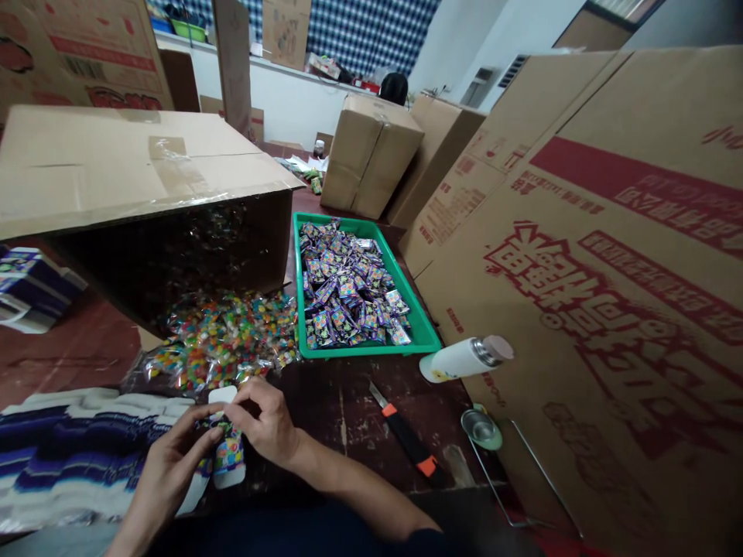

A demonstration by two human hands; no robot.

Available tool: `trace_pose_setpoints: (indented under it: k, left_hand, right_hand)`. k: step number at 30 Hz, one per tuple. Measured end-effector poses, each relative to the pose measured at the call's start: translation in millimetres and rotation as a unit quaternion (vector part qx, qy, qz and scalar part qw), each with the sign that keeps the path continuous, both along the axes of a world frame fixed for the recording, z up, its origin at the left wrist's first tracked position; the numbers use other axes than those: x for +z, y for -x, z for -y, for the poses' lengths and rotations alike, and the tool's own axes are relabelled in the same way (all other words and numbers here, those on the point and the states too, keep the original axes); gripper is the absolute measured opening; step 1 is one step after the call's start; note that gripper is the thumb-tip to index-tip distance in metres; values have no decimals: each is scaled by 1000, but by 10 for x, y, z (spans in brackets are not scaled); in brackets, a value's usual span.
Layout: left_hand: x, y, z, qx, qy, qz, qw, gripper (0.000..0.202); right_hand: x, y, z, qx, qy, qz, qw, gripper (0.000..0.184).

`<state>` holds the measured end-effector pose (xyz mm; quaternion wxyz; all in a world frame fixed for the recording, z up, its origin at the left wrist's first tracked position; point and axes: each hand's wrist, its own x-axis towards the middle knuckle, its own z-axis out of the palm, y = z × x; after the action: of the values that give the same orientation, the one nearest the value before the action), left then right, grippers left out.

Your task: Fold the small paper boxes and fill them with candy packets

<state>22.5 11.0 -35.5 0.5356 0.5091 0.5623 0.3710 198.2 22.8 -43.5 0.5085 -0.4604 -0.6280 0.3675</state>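
At the front edge of the table, a small candy box (229, 456) with a colourful print and white flaps is between my hands. My left hand (174, 460) grips its left side between thumb and fingers. Over its upper end, my right hand (268, 422) is closed, thumb and fingertips pinching near the top flap. To the left lies a row of flat purple and white cartons (75, 449). Just beyond my hands, clear bags of multicoloured jelly beans (226, 333) spill from an open cardboard box (139, 162) lying on its side.
A green tray (371, 352) holds many small purple candy packets (348, 286). Right of my arm lies an orange and black utility knife (406, 433), blade out. A white flask (458, 360) leans near a big printed carton (580, 271). More cardboard boxes (371, 155) stand behind.
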Motion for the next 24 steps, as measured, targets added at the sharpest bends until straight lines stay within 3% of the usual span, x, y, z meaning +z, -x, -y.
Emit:
trace_pose_setpoints:
  k: [3, 8, 14, 18, 24]
  left_hand:
    - [3, 21, -25, -16, -13, 11, 1000, 40]
    - [25, -59, -11, 57, -37, 52, 996, 38]
    - [142, -101, 32, 47, -66, 36, 996, 29]
    - [130, -46, 64, 25, -52, 34, 998, 32]
    - [140, -20, 88, 22, -38, 51, 998, 36]
  right_hand:
    - [21, -17, -25, 2, 5, 0, 1000, 17]
    - [102, -17, -37, 35, 66, -92, 993, 19]
    - [190, -23, -87, 96, 151, -128, 975, 30]
    - [234, -54, -175, 119, 210, -123, 963, 25]
    - [274, -89, -246, 124, 205, -81, 968, 25]
